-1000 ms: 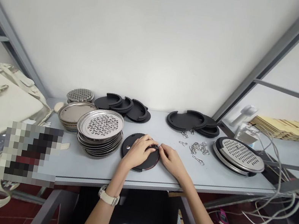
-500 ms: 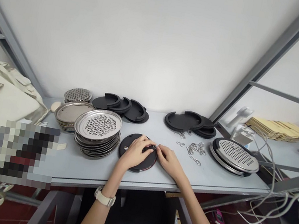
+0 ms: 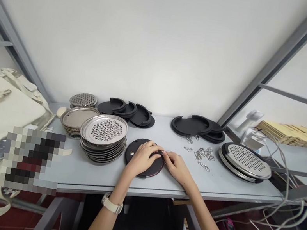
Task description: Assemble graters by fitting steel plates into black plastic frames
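Flat on the table near the front edge lies a black round disc (image 3: 137, 169) with a small hole on its left side. My left hand (image 3: 146, 158) rests over it, fingers bent across the top and pressing it down, fingertips at its right rim. At that rim my right hand (image 3: 175, 167) is closed in a pinch on a small metal clip, mostly hidden by the fingers. Several loose silver wire clips (image 3: 205, 154) are scattered to the right. Left of the disc stands a stack of round metal grater plates (image 3: 106, 130).
Plain metal discs (image 3: 78, 117) and another grater plate (image 3: 83, 100) sit farther left. Black round holders (image 3: 141, 116) and more holders (image 3: 189, 125) lie along the wall. Grater plates in black holders (image 3: 248, 161) are at right. A cream bag (image 3: 1, 104) stands at far left.
The whole view has shifted slightly, so everything appears a little farther right. Both hands stay at the disc's right rim, with only small finger movement.
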Demonstrator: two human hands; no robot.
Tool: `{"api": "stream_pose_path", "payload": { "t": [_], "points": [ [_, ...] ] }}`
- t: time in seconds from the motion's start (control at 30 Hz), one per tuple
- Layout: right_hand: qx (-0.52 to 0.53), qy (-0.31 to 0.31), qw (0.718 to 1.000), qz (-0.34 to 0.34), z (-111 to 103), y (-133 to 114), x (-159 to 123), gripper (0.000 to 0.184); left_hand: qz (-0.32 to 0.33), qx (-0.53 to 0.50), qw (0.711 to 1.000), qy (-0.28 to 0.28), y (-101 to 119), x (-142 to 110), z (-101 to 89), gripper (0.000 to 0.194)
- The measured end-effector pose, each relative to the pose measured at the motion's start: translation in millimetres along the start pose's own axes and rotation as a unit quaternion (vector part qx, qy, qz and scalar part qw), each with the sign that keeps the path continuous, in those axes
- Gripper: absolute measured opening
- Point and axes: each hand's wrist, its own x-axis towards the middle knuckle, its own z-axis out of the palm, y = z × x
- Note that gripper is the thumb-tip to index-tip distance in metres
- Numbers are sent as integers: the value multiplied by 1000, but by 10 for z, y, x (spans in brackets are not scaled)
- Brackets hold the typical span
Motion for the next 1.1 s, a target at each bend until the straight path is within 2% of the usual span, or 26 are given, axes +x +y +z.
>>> {"api": "stream_pose_path", "payload": {
  "t": [0.83, 1.1],
  "points": [
    [9, -1, 1000, -14, 9, -8, 0, 41, -6, -31, 1000, 1, -18, 23, 7, 28],
    [35, 35, 998, 34, 40, 16, 4, 34, -6, -14, 1000, 3, -10, 11, 13, 25]
  ]
}}
